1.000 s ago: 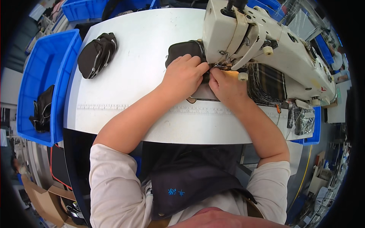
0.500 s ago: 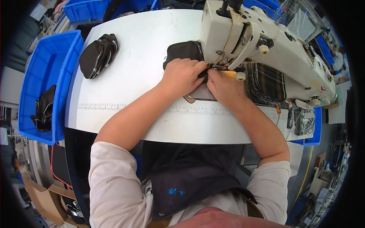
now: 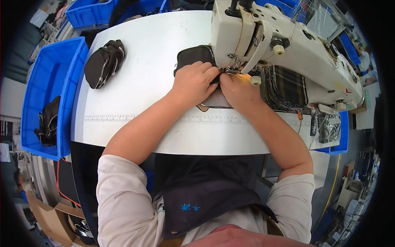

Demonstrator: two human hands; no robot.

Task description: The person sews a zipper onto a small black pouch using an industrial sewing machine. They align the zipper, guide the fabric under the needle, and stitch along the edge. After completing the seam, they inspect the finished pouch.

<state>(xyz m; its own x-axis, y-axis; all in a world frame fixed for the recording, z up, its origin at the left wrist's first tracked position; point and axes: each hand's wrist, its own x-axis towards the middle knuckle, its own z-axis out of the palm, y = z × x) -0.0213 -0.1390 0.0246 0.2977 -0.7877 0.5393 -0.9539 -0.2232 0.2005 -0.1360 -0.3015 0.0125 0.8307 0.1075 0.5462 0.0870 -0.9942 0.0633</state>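
At the needle area of the white sewing machine (image 3: 230,37), my left hand (image 3: 192,84) grips a dark zip-edged fabric piece (image 3: 192,53), with its fingers curled over the near part. My right hand (image 3: 239,91) pinches the same piece just right of the left one, beside the presser foot (image 3: 231,71); its fingertips are partly hidden. A lighter edge of the piece shows below my hands. Right of them, under the machine arm, lies a stack of dark striped pieces (image 3: 284,86).
A bundle of dark pouches (image 3: 103,66) lies on the white table (image 3: 144,53). A blue bin (image 3: 47,74) holding dark items stands at the left. Other blue bins (image 3: 90,10) sit behind. Clear-wrapped items (image 3: 329,127) lie at the right. An open cardboard box (image 3: 45,214) is at lower left.
Both hands and the machine appear slightly farther left in the picture than a second ago. The hands keep their grip at the needle, with small shifts of the left fingers.
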